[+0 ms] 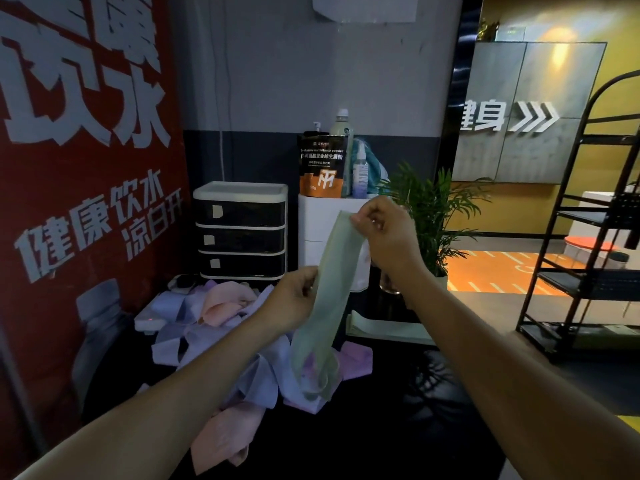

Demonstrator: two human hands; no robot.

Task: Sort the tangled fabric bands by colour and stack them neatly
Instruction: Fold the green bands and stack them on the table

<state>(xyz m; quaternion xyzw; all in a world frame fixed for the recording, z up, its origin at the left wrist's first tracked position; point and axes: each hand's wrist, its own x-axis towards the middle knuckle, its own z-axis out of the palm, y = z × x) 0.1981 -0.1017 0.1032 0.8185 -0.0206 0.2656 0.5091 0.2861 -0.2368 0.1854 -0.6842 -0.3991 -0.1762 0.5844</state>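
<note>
A pale green fabric band (332, 292) hangs stretched in the air above the dark table (398, 427). My right hand (384, 233) pinches its top end, raised high. My left hand (294, 299) grips the band's left edge about halfway down. The band's lower loop dangles over a tangled pile of bands (225, 327) in lavender, blue and pink. A pink band (228, 441) lies at the near end of the pile, and a purple one (356, 362) sits just right of the hanging loop.
A black drawer unit (240, 230) stands behind the pile. A white cabinet (322, 233) carries a pouch, bottles and a sprayer. A potted plant (429, 209) is at its right, a black metal rack (588, 258) far right, a red poster wall on the left.
</note>
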